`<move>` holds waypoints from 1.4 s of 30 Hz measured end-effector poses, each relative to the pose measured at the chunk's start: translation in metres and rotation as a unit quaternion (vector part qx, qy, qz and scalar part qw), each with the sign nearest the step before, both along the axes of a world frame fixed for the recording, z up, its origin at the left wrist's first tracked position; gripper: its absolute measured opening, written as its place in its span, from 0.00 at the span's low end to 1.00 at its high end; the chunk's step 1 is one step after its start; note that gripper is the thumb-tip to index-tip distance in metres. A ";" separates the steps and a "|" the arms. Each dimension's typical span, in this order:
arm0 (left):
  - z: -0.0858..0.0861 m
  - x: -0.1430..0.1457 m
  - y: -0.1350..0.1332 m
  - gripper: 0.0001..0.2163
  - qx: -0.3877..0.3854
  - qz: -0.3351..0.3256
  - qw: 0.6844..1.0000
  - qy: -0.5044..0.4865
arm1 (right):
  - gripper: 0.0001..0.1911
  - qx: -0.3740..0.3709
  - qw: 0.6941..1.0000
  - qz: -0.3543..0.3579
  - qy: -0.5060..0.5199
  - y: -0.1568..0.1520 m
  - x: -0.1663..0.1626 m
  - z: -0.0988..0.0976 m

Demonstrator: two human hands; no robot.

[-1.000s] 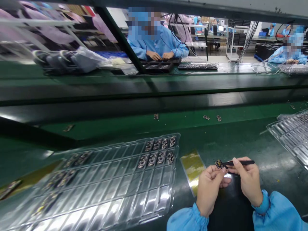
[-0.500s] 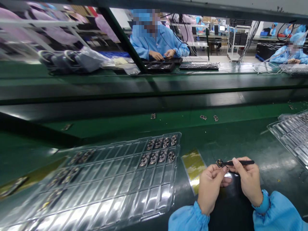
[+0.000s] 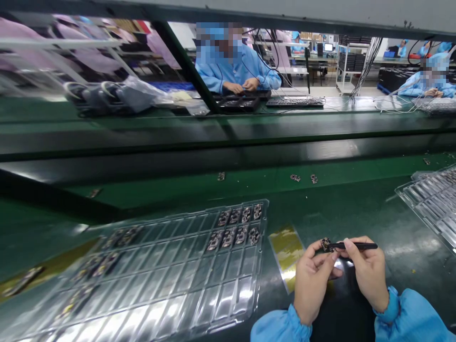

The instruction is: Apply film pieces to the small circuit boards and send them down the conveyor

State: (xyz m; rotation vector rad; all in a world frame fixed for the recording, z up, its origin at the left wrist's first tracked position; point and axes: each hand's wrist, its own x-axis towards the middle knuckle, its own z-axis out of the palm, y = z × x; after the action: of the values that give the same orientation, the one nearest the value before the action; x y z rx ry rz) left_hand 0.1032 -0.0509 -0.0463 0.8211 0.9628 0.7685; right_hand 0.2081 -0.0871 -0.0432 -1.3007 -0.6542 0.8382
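Between the thumb and fingers of my left hand [image 3: 313, 280] is a small circuit board [image 3: 325, 244], dark with metallic parts. My right hand [image 3: 368, 270] is closed around black tweezers [image 3: 359, 246], whose tips point left and meet the board. Whether the tips grip a part or only touch it is too small to tell. Just left of my hands lies a sheet of yellow-gold film strips [image 3: 287, 251]. Beyond it, a clear plastic tray [image 3: 171, 270] bears several similar boards [image 3: 234, 216] in its right slots and more at its left side.
Another clear tray [image 3: 431, 204] with parts lies at the right. Loose boards [image 3: 295, 177] rest on the green strip ahead. A dark slanted post [image 3: 53, 194] crosses the left side. Across the line, a co-worker in blue [image 3: 238, 71] handles something over a black tray [image 3: 237, 103].
The view has tilted slightly, so the background sits a little lower. My hands keep hold of the board and tweezers, and the board has turned a little.
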 end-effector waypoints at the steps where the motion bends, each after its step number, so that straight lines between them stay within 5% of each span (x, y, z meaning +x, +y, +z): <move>1: 0.000 0.000 0.000 0.19 0.000 -0.001 1.000 0.001 | 0.10 0.000 1.000 -0.002 0.003 0.000 0.000 0.000; 42: -0.007 -0.002 0.001 0.17 -0.015 0.021 1.000 -0.007 | 0.11 -0.007 1.000 0.005 0.007 -0.002 0.002 -0.003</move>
State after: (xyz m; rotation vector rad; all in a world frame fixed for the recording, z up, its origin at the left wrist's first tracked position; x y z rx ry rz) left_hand 0.1015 -0.0496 -0.0529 0.7705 0.9803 0.7924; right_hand 0.2101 -0.0891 -0.0457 -1.3038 -0.6446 0.8613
